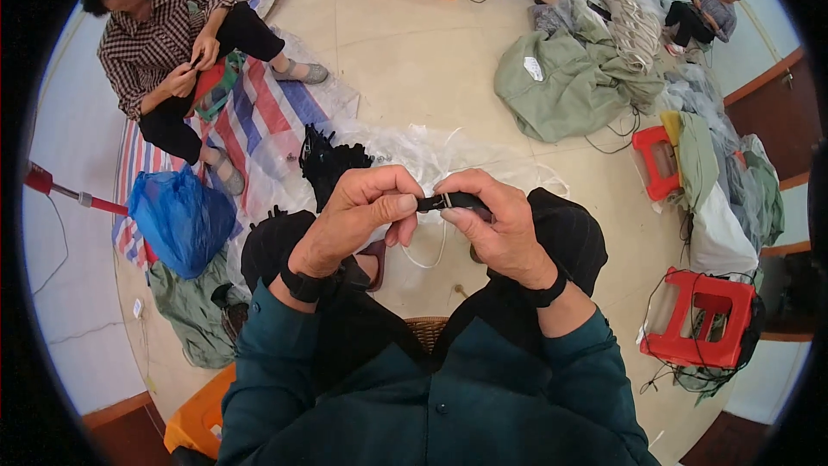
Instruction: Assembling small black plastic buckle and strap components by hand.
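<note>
A short black strap-like piece point(434, 204) with a thin, light-coloured band across it spans the gap between my hands, above my knees. My left hand point(362, 211) pinches its left end between thumb and fingers. The other end is gripped by my right hand point(498, 223), whose fingers hide much of it. I cannot tell the exact kind of piece. Just beyond my left hand, a heap of similar-looking black pieces point(323, 162) lies on clear plastic sheeting point(392, 140). A thin white cord point(438, 250) loops below my hands.
A blue plastic bag point(181, 216) and a striped sheet point(259, 99) lie to the left, where a person point(164, 43) sits handling something dark. Green cloth sacks point(561, 86) spread at the far right. Red stools point(703, 315) with tangled black cords stand on the right.
</note>
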A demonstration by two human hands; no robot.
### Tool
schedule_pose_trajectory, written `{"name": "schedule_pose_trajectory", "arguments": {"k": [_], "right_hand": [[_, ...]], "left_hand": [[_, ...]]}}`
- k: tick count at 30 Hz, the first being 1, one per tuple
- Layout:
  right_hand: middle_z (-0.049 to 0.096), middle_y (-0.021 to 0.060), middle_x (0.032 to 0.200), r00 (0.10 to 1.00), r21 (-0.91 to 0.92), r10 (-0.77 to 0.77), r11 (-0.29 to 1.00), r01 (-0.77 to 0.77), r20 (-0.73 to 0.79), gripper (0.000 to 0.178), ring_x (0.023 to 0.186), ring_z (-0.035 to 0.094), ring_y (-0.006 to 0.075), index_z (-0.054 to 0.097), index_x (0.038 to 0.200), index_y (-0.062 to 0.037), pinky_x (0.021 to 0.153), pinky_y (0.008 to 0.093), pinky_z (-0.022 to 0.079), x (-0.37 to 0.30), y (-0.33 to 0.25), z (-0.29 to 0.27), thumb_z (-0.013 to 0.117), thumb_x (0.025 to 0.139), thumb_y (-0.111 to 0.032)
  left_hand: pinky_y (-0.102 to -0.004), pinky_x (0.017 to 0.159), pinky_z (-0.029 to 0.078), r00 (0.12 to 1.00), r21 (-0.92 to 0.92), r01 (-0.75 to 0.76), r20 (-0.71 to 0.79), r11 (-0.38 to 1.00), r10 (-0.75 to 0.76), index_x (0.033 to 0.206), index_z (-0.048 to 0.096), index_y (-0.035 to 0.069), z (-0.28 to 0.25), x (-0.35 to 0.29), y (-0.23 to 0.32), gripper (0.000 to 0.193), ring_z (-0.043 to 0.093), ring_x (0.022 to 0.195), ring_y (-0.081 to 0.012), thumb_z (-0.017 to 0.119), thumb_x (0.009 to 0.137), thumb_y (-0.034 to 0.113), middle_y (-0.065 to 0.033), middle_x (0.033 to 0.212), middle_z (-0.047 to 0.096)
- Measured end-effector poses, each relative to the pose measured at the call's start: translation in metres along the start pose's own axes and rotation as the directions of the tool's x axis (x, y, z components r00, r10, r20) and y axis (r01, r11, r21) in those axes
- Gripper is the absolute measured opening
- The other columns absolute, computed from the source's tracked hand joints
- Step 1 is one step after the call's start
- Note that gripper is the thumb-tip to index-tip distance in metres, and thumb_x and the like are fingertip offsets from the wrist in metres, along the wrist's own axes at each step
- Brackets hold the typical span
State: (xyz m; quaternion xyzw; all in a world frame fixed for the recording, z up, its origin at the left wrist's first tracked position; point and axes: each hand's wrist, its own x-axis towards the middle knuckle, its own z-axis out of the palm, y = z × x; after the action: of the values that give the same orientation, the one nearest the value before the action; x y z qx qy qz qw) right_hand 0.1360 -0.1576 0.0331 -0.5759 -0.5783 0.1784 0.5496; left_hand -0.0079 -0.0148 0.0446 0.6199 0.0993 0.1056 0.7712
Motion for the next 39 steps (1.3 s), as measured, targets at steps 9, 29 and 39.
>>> {"name": "schedule_pose_trajectory", "arguments": {"k": [9,29,39], "right_hand": [[0.060,0.0067,0.095,0.957,0.513,0.282,0.814,-0.273,0.062,0.023,0.091,0.057,0.0124,0.054,0.103,0.0009,0.080,0.0259,0.045,0.002,0.003,0.009,0.060,0.082,-0.009],[0.059,0.0105,0.079,0.870,-0.328,-0.489,0.834,0.444,-0.064,0.037,0.070,0.058,0.0269,0.055,0.096,-0.0021,0.066,0.0362,0.045,0.010,0.008,0.006,0.069,0.062,-0.001],[0.059,0.0106,0.079,0.918,-0.315,-0.396,0.876,0.366,-0.035,0.033,0.068,0.058,0.0267,0.055,0.092,-0.0013,0.062,0.0339,0.047,0.011,0.003,0.004,0.070,0.063,-0.001]], "left_hand": [[-0.0190,0.048,0.037,1.000,-0.058,0.014,0.027,0.998,-0.013,0.084,0.057,0.000,-0.001,-0.002,0.004,0.022,0.048,0.053,-0.0054,0.055,0.089,0.021,-0.0021,0.061,0.055],[-0.0188,0.045,0.035,1.000,-0.024,-0.006,0.004,1.000,0.006,0.083,0.055,0.002,-0.001,-0.006,-0.001,0.019,0.044,0.049,-0.0045,0.053,0.090,0.020,-0.0003,0.057,0.052],[-0.0176,0.041,0.031,0.996,-0.023,0.077,-0.035,0.997,-0.078,0.083,0.056,0.002,0.002,-0.006,0.004,0.020,0.040,0.045,-0.0030,0.054,0.089,0.022,0.0011,0.054,0.049]]}}
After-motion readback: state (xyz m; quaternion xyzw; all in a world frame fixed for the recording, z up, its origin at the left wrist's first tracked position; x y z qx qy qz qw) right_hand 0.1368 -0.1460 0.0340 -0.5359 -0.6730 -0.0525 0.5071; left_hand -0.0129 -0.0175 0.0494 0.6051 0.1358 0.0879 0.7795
